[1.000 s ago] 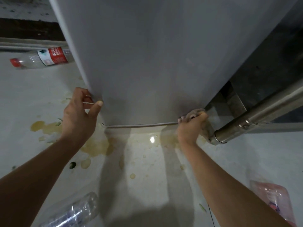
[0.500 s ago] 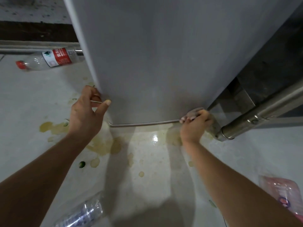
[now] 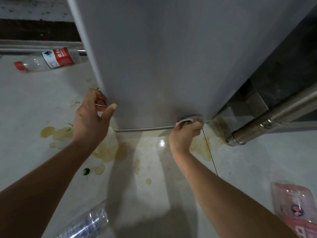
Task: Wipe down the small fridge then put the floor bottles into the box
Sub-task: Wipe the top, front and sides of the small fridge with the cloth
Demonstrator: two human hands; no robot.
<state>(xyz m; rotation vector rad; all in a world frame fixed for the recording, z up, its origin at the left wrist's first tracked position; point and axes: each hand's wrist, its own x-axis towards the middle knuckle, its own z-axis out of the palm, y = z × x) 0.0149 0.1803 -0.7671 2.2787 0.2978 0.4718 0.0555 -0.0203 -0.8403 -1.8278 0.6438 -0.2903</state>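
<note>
The fridge [image 3: 163, 57] fills most of the view, a grey upright body standing on the pale floor [image 3: 42, 100], with a steel table leg [image 3: 267, 122] just beside its lower right corner. The wiping step looks to be the one in hand, now down at the very bottom edge, so the fridge part of the task seems close to done.

On the floor lie the bottles, none yet picked up: a clear bottle with a red label and red cap [image 3: 49, 60] on its side to the left, its far end hidden behind the fridge; a crushed clear bottle [image 3: 85, 224] near the bottom edge; and a pink plastic packet [image 3: 295, 208] at the lower right. No box is in view. Yellowish spill stains [image 3: 106, 150] spread across the floor in front of the fridge.

The left hand [image 3: 91, 121] steadies the fridge, fingers curled round its lower left edge and the thumb pressed on the front. The right hand [image 3: 186, 133] has its fingers closed round a small cloth [image 3: 190, 119], pressing it against the bottom right corner.

The next move probably calls for finishing this bottom strip, then freeing both hands to gather the bottles.
</note>
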